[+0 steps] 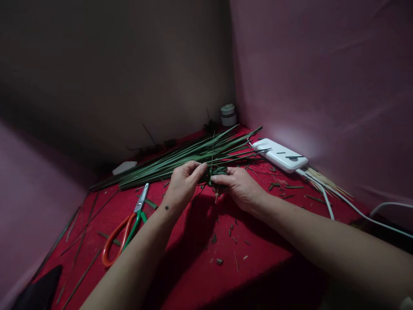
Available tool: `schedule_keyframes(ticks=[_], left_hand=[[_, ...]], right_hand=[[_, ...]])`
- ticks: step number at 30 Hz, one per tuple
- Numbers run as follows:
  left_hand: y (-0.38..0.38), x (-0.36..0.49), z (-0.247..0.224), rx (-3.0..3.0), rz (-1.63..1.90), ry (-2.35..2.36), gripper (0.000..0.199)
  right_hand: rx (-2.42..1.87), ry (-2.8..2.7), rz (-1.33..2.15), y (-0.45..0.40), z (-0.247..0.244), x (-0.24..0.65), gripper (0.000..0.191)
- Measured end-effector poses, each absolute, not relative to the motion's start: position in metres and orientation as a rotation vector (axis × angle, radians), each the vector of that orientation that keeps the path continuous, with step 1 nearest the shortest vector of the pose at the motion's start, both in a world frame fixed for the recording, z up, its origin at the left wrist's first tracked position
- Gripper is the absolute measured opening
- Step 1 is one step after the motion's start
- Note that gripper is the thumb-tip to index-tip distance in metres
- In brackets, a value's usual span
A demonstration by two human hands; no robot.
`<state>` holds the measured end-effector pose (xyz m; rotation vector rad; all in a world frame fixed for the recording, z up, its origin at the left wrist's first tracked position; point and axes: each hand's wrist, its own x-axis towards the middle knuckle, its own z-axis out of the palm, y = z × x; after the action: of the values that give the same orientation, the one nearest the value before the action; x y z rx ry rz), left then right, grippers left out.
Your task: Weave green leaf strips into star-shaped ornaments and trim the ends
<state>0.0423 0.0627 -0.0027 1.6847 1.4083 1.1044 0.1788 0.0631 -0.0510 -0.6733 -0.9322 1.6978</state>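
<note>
Just above the red cloth, my right hand point(243, 187) is closed on a small dark green bundle of folded leaf strips point(219, 171), thumb laid across its near side. My left hand point(184, 183) pinches at the left edge of this bundle, thumb against forefinger. Thin strip ends stick out above and below it. Whether it is woven or knotted is too dark and small to tell. Behind both hands lies a loose sheaf of long green leaves point(161, 165). Scissors point(129, 230) with one orange and one green handle rest left of my left forearm, blades pointing away.
A white power bank point(280, 155) with a white cable point(346, 202) lies at right, beside thin pale sticks point(332, 183). A small white jar point(228, 115) stands in the back corner. Leaf scraps litter the red cloth point(193, 275). A dark flat object point(40, 288) lies near left.
</note>
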Motion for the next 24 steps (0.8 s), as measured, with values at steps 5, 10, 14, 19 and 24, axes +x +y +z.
schedule_keyframes(ticks=[5,10,14,19,24], left_hand=[[0.061,0.042,-0.013,1.686,1.148,1.411,0.038],[0.058,0.049,-0.018,1.59,1.184,1.351,0.03],[0.059,0.056,-0.023,1.512,1.276,1.348,0.024],[0.06,0.063,-0.03,1.465,1.384,1.345,0.023],[0.06,0.066,-0.032,1.401,1.409,1.237,0.02]], right_hand=[[-0.693,-1.048,1.641,0.065,-0.051,0.18,0.025],[-0.808,-1.1,1.46,0.066,-0.05,0.179,0.025],[-0.806,-1.079,1.428,0.065,-0.048,0.176,0.027],[-0.761,-0.981,1.404,0.065,-0.048,0.172,0.025],[-0.522,-0.709,1.598,0.071,-0.053,0.167,0.021]])
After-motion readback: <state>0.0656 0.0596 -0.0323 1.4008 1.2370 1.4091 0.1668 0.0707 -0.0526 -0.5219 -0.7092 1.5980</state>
